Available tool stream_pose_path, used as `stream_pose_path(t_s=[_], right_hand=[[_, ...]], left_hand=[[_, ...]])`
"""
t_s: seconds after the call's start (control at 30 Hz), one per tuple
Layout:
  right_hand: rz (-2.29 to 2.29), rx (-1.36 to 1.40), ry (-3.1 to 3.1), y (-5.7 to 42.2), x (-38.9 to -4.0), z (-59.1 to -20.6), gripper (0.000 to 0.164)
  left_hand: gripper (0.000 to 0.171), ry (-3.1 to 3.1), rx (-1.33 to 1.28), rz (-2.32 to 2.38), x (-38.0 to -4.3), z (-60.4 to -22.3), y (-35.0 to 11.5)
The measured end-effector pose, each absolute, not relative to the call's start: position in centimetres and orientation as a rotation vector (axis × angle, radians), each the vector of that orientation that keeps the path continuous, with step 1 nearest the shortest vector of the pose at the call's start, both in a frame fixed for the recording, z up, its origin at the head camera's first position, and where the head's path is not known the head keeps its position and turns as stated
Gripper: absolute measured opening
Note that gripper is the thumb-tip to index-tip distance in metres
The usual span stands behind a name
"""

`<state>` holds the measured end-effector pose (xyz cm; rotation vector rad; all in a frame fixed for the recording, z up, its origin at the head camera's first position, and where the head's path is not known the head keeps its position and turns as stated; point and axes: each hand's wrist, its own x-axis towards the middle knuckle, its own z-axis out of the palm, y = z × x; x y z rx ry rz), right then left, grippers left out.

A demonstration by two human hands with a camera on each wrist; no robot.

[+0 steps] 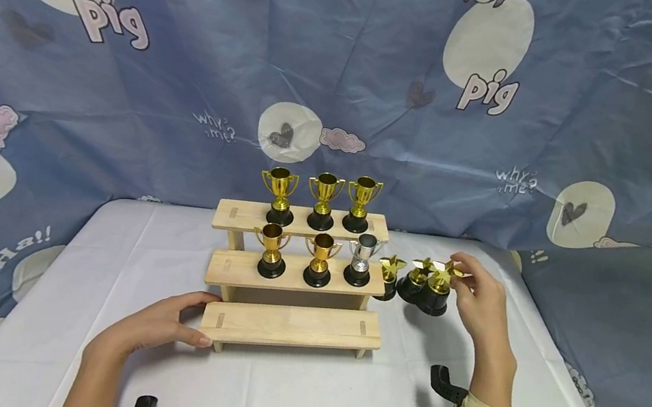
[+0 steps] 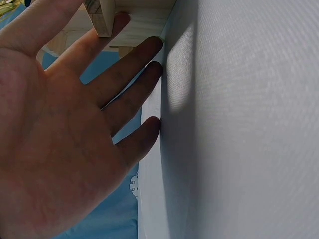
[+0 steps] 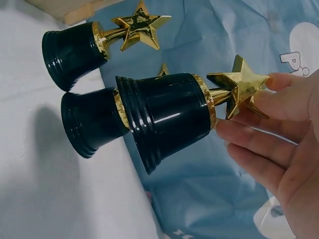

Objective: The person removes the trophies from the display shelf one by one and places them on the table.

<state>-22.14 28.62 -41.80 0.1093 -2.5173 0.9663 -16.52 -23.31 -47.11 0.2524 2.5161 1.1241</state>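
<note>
A gold star trophy [image 3: 169, 109] is pinched by the right hand [image 1: 479, 298]; the left hand [image 1: 156, 325] is spread against the left edge of the three-tier stand [image 1: 292, 325], fronted by white tablecloth [image 1: 301, 402]

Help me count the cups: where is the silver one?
In the head view, the silver cup stands at the right end of the middle shelf, just right of two gold cups.

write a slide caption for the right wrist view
Right hand gripping the gold star of a black-based trophy, two similar trophies beyond it.
</note>
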Motion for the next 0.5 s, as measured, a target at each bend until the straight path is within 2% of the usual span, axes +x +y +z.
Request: stream_pose_path(t_s=[0.5], right_hand=[[0.801, -0.07, -2.412, 29.3, -22.56, -42.63, 0.04]], left_hand=[[0.079, 2.505, 0.238, 1.134, -16.48, -47.12, -23.31]])
